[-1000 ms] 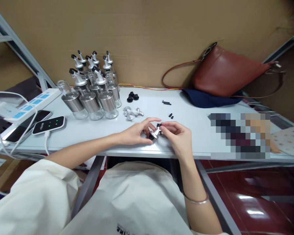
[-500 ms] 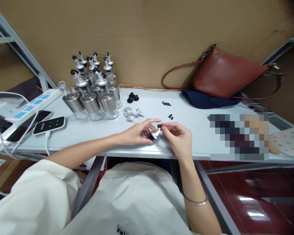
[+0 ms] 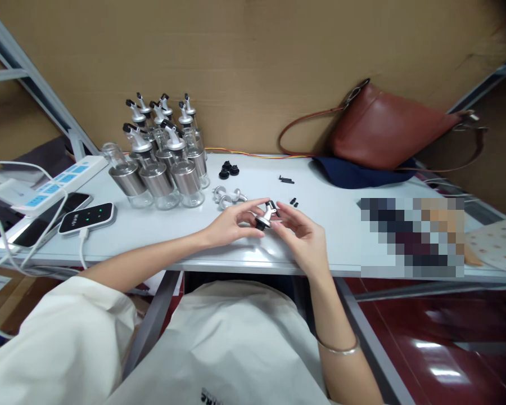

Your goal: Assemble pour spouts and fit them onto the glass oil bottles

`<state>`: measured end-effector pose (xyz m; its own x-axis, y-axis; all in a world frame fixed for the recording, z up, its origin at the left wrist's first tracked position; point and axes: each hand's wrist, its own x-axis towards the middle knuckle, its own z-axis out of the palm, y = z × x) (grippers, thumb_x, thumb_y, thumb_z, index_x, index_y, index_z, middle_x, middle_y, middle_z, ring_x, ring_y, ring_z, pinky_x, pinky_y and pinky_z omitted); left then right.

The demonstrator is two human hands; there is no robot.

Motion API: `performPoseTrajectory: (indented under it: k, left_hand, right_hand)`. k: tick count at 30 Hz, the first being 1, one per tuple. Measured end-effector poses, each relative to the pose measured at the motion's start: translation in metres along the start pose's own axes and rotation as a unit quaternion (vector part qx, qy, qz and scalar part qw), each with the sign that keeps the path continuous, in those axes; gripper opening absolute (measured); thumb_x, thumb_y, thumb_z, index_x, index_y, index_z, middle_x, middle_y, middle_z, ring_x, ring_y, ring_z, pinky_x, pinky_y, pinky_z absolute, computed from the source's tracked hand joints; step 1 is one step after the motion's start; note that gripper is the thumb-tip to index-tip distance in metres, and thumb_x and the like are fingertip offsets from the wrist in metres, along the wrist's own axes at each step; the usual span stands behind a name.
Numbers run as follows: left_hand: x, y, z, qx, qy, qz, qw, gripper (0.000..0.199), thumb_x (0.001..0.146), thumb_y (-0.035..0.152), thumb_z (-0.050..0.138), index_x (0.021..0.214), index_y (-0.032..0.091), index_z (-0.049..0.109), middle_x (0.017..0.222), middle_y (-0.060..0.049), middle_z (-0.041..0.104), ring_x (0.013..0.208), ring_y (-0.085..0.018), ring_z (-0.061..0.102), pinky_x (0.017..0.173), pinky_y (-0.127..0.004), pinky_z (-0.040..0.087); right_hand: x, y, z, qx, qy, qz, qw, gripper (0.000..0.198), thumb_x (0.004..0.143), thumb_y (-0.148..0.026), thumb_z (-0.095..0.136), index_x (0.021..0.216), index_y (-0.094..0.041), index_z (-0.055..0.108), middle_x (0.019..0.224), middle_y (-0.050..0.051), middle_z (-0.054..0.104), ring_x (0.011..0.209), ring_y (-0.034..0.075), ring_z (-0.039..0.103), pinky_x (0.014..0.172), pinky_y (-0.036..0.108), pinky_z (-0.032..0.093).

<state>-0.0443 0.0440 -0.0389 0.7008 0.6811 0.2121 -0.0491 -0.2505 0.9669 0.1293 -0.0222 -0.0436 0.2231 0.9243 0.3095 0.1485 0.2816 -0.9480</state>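
A bottle pour spout (image 3: 266,217), silvery with a black stopper base and a black flap at its tip, is held tilted just above the table's front part. My left hand (image 3: 231,224) grips it from the left, thumb near the black base and fingers behind. From the right, my right hand (image 3: 306,236) has its thumb and fingertips closed about the upper part and the black flap. Behind my left hand lie several silvery spouts (image 3: 226,200), partly covered by its fingers. Several black stoppers (image 3: 228,169) sit farther back. Small black caps (image 3: 294,202) and thin black pieces (image 3: 286,180) lie to the right.
Several glass bottles with steel bands (image 3: 155,179) and spouts crowd the back left; one bottle has no spout. A power strip (image 3: 63,183), a phone (image 3: 53,216) and a white-cabled device (image 3: 87,218) lie left. A brown bag (image 3: 388,126) rests on dark blue cloth (image 3: 358,175) at right.
The pour spout has been raised slightly and turned, so its black flap now points up and to the right. Both hands have moved with it.
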Motion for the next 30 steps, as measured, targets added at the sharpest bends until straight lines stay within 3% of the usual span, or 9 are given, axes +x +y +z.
performPoseTrajectory:
  k: [5,9,15,22,25,30]
  left_hand:
    - [0.0001,0.0000,-0.0002,-0.038,0.021,-0.015,0.999,0.071,0.068,0.016,0.074,0.133,0.025,0.047,0.103,-0.005,0.058,0.084,-0.012,0.061,0.084,-0.029,0.048]
    - [-0.0014,0.0002,0.0000,-0.019,0.012,-0.020,1.000,0.069,0.068,0.015,0.074,0.132,0.025,0.048,0.104,-0.005,0.059,0.082,-0.012,0.061,0.084,-0.029,0.049]
    - [-0.0014,0.0016,0.0000,0.001,0.006,-0.013,1.000,0.070,0.068,0.017,0.075,0.132,0.024,0.048,0.103,-0.006,0.060,0.077,-0.011,0.061,0.080,-0.030,0.050]
    - [-0.0005,0.0006,0.0026,0.006,0.021,0.014,1.000,0.075,0.073,0.025,0.072,0.138,0.028,0.037,0.116,-0.009,0.057,0.082,-0.012,0.062,0.083,-0.031,0.050]
    - [0.0004,0.0006,0.0025,-0.016,0.024,0.018,0.999,0.062,0.080,0.028,0.065,0.136,0.025,0.040,0.114,-0.009,0.059,0.083,-0.014,0.064,0.084,-0.032,0.049]
    - [0.0022,0.0048,0.0014,-0.023,0.056,0.006,0.998,0.028,0.082,0.032,0.061,0.105,0.015,0.061,0.098,-0.007,0.064,0.074,-0.013,0.061,0.078,-0.031,0.049]
  right_hand:
    - [0.0009,0.0055,-0.0004,-0.033,-0.036,-0.022,0.999,0.048,0.065,-0.032,0.077,0.110,-0.020,0.066,0.095,0.005,0.072,0.088,0.022,0.067,0.086,0.040,0.053]
    - [-0.0004,0.0059,-0.0025,-0.066,-0.023,-0.007,0.998,0.041,0.065,-0.033,0.076,0.102,-0.019,0.067,0.087,0.005,0.073,0.082,0.023,0.069,0.082,0.040,0.053]
    - [-0.0046,0.0015,-0.0033,-0.105,-0.022,-0.040,0.993,0.029,0.069,-0.034,0.073,0.094,-0.019,0.069,0.086,0.005,0.074,0.082,0.024,0.070,0.079,0.038,0.055]
    - [-0.0012,0.0035,-0.0001,-0.026,-0.031,-0.035,0.999,0.029,0.081,-0.031,0.062,0.109,-0.025,0.056,0.105,0.005,0.069,0.102,0.021,0.065,0.086,0.035,0.053]
    - [0.0003,0.0019,-0.0007,-0.045,-0.053,-0.035,0.997,0.028,0.086,-0.035,0.055,0.111,-0.024,0.058,0.110,0.007,0.068,0.105,0.021,0.064,0.090,0.036,0.051]
    - [-0.0013,0.0011,-0.0012,-0.057,-0.118,-0.016,0.991,0.042,0.082,-0.035,0.062,0.121,-0.022,0.057,0.110,0.007,0.069,0.099,0.023,0.066,0.094,0.040,0.049]
